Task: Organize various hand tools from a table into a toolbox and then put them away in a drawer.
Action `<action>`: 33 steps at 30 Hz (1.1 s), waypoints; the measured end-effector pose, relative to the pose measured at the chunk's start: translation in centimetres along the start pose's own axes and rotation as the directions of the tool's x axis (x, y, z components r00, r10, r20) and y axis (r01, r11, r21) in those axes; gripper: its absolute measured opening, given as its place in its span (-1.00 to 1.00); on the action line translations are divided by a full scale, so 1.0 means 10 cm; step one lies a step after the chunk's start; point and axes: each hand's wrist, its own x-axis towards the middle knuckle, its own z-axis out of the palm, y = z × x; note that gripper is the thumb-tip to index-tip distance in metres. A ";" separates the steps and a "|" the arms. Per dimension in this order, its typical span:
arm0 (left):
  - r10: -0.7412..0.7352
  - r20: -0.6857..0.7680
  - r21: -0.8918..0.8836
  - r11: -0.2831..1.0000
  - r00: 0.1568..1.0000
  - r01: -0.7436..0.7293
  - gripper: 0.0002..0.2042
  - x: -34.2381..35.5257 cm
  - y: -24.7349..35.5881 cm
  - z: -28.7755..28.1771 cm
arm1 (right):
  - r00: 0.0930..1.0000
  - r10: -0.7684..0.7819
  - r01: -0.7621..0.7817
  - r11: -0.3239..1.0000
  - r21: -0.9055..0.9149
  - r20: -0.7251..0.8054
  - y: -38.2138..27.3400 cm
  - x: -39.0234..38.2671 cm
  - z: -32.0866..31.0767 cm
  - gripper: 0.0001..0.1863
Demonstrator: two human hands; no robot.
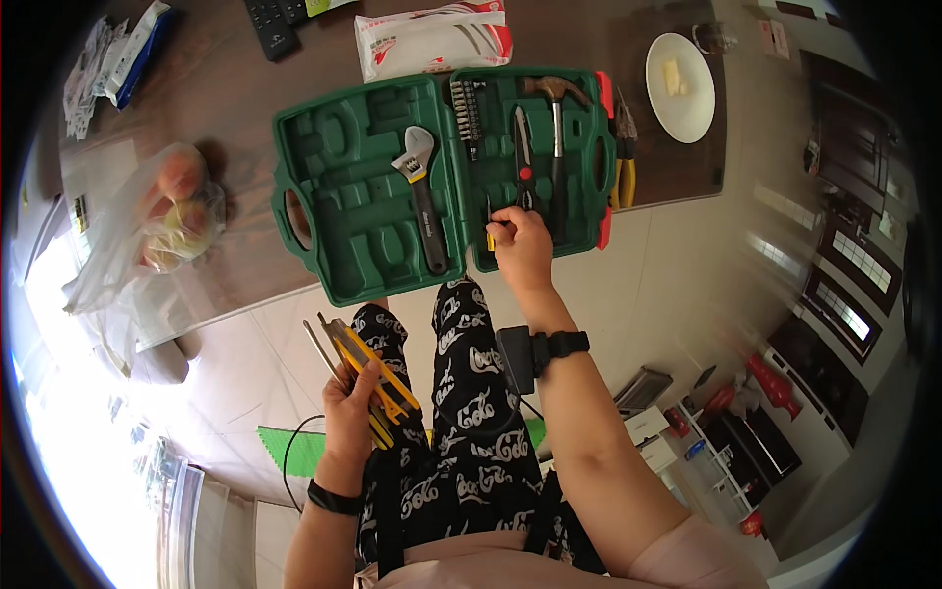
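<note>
A green plastic tool case [339, 211] lies open at the table's front edge. In its right half, my right hand [525, 250] pinches a slim screwdriver [491, 239] with a yellow handle. Beside that hand are scissors [524, 167] with a red pivot, a claw hammer [558, 137] and a row of small sockets or bits [465, 113]. An adjustable wrench [422, 201] rests in the left half. Below the case, my left hand [346, 417] is closed around a yellow utility knife [378, 365] and a thin metal-shafted tool [322, 344], its kind partly hidden by my fingers.
Yellow-handled pliers [625, 172] lie right of the case. A white bowl [692, 108] holding a pale yellow chunk stands at far right. Behind the case is a tissue pack [432, 44]; a remote [271, 31] lies far left. Bagged fruit [182, 211] sits left.
</note>
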 end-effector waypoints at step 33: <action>0.007 -0.008 0.015 1.000 1.000 -0.007 -0.83 -0.01 -0.02 -0.04 | 0.991 0.127 -0.126 0.992 0.008 -0.053 -0.07 0.00 0.01 -0.73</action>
